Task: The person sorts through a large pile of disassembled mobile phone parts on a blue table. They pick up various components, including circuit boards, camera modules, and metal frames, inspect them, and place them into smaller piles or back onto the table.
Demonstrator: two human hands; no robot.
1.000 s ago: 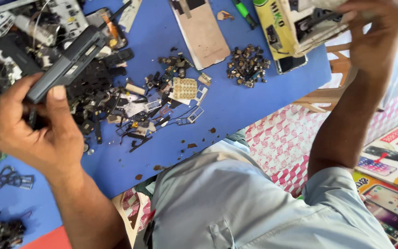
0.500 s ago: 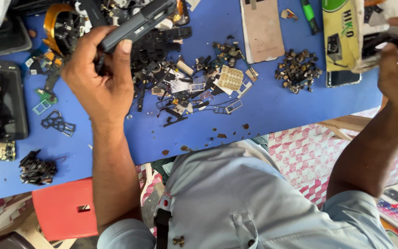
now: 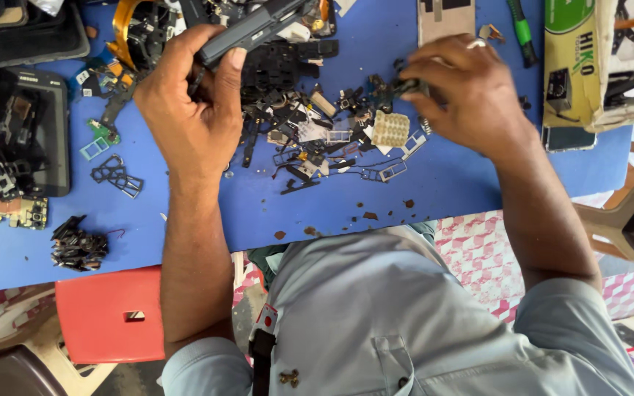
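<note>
The right hand pinches a small dark part at its nine o'clock, while the left hand grips a dark phone frame angled toward two o'clock.

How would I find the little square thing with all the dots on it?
Look at the blue table and find the heap of dark phone scraps in its middle. Just beside the right hand lies a small tan square covered in rows of dots. It is pale and neat, while the bits around it are black and jagged.

Left hand clenched, right hand seemingly pinching.
</note>
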